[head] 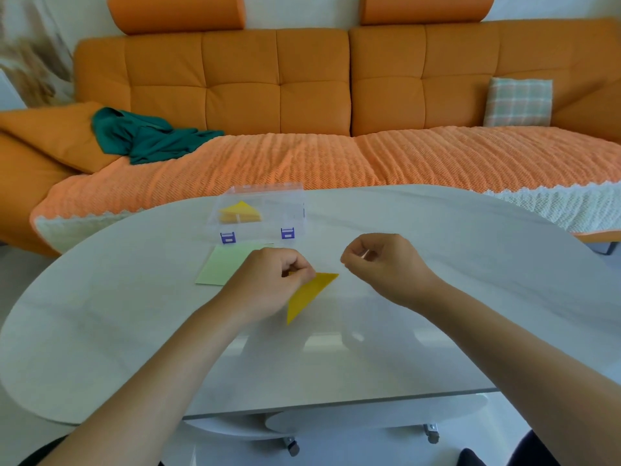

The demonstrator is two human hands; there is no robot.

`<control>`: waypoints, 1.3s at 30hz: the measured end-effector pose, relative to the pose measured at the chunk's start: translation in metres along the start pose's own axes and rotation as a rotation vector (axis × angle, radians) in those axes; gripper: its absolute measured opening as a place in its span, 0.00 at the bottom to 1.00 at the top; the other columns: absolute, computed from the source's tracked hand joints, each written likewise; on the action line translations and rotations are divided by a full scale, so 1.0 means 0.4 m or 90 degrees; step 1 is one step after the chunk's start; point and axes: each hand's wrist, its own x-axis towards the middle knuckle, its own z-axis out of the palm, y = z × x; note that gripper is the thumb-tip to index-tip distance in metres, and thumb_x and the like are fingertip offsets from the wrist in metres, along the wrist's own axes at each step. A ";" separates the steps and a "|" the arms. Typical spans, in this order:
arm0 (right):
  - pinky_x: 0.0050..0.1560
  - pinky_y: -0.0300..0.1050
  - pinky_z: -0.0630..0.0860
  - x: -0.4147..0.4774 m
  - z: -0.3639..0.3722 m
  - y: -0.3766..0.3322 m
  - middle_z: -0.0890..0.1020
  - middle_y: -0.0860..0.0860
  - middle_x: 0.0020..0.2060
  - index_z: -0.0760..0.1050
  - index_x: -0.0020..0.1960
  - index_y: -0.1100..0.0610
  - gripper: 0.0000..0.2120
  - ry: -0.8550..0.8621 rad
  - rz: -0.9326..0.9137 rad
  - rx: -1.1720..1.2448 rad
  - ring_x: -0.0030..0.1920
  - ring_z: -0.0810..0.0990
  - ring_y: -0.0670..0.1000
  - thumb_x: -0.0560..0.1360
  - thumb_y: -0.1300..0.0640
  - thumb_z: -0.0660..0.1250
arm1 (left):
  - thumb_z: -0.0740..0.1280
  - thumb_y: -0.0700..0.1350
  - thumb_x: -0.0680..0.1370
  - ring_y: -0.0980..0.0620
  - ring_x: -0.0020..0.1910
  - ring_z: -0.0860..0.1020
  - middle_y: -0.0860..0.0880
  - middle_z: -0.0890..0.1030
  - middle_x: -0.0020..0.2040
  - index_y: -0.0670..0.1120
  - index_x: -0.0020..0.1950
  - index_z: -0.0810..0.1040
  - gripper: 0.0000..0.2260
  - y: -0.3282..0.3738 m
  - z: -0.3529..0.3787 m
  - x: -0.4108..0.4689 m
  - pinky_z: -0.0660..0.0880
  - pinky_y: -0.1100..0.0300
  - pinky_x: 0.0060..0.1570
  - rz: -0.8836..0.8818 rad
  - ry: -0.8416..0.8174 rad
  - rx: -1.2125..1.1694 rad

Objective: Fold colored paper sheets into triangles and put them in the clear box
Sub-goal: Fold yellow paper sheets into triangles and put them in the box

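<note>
orange sofa, white table, plaid cushion

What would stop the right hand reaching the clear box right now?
Probably nothing, so likely yes: the right hand hovers near the clear box, only bare table lies between them, and the box's lid looks open.

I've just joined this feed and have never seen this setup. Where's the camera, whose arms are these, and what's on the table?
There is no machine here. A person wears one camera on the head, looking forward and down, so the two bare arms are their own. The left hand pinches a folded yellow triangle near one corner, above the white table. The right hand hovers beside it, fingers curled, with nothing visible in it. Beyond them lie a flat green sheet and the clear box, which already has yellow folded paper inside. An orange sofa stands behind.
</note>
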 end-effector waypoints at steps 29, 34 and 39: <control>0.27 0.34 0.70 -0.020 0.041 -0.035 0.80 0.43 0.30 0.84 0.40 0.50 0.07 -0.054 0.040 0.080 0.29 0.73 0.41 0.76 0.53 0.70 | 0.72 0.42 0.75 0.59 0.31 0.77 0.53 0.83 0.32 0.49 0.37 0.84 0.06 0.028 0.048 -0.024 0.73 0.66 0.35 -0.020 0.074 -0.135; 0.27 0.33 0.68 -0.010 0.036 -0.037 0.82 0.47 0.35 0.83 0.40 0.50 0.08 0.008 0.059 0.147 0.29 0.72 0.40 0.77 0.54 0.70 | 0.69 0.36 0.75 0.47 0.35 0.85 0.45 0.84 0.34 0.40 0.37 0.81 0.07 0.033 0.030 -0.021 0.84 0.47 0.45 -0.060 0.049 -0.215; 0.25 0.31 0.65 0.012 0.013 -0.028 0.78 0.46 0.35 0.83 0.42 0.51 0.08 0.097 0.092 0.172 0.27 0.71 0.41 0.79 0.53 0.69 | 0.68 0.35 0.75 0.49 0.37 0.85 0.48 0.86 0.35 0.42 0.36 0.80 0.08 -0.006 -0.015 -0.021 0.83 0.47 0.47 -0.071 -0.012 -0.116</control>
